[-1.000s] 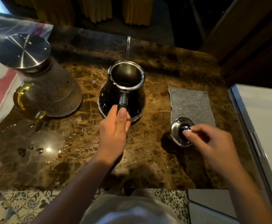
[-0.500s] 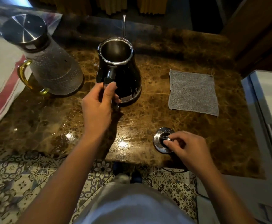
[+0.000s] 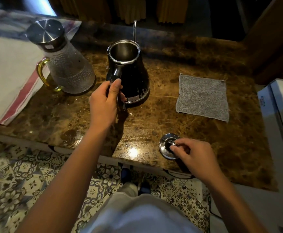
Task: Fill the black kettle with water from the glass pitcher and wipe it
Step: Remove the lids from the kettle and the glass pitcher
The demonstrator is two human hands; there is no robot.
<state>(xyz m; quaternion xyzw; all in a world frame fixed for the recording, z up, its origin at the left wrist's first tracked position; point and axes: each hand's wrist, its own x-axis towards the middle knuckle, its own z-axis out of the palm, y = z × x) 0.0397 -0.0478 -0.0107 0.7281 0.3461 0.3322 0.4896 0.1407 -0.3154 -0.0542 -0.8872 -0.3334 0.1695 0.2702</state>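
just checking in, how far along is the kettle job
Done: kettle stands open, its lid off on the counter. In hand: left hand grips the handle, right hand pinches the lid knob. Left: pouring from the capped pitcher, then wiping with the unused grey cloth.

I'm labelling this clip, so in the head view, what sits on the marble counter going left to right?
Glass pitcher → black kettle, its handle in the left hand → kettle lid, pinched by the right hand → grey cloth.
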